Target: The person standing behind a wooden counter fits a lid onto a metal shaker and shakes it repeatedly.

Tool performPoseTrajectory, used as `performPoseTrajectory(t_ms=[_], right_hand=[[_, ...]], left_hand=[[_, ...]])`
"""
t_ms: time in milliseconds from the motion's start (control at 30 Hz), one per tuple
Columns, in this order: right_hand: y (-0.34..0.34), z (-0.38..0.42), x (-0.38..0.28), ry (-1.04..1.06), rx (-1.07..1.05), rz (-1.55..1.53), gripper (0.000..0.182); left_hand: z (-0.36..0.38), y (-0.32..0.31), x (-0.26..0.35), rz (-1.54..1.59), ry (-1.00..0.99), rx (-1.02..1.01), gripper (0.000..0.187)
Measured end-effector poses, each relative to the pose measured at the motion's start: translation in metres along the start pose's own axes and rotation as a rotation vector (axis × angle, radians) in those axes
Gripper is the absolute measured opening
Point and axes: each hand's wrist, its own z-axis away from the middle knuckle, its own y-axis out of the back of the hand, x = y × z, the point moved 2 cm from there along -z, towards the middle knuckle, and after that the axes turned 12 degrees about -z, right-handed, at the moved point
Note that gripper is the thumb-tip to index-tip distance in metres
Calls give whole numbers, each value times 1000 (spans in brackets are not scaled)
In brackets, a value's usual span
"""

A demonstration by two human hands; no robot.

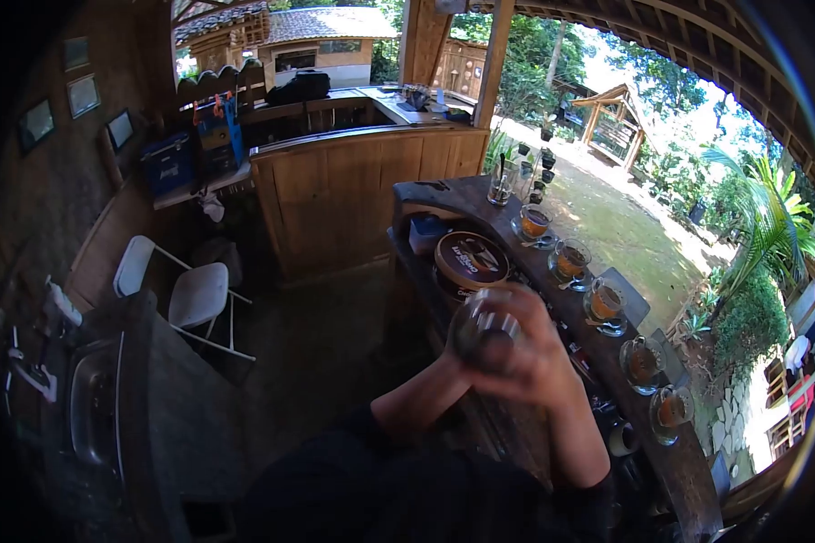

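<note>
A shiny, dark, rounded container is raised near the dark wooden table, gripped by the right hand's fingers; its blurred long axis and the left hand's finger state I cannot tell.

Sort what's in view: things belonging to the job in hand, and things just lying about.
Likely the job's:
- held container, blurred
- five glass cups of drink
- spoons beside them

Apparently just lying about:
- white folding chair
- blue box by the wall
</note>
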Motion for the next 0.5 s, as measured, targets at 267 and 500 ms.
performPoseTrajectory(t_ms=[267, 500], right_hand=[[-9, -17, -64, 545, -11, 46, 71], [-1, -6, 6, -56, 205, -177, 69]], left_hand=[[7, -44, 21, -1105, 138, 459, 48], [25, -25, 25, -1194, -275, 863, 43]])
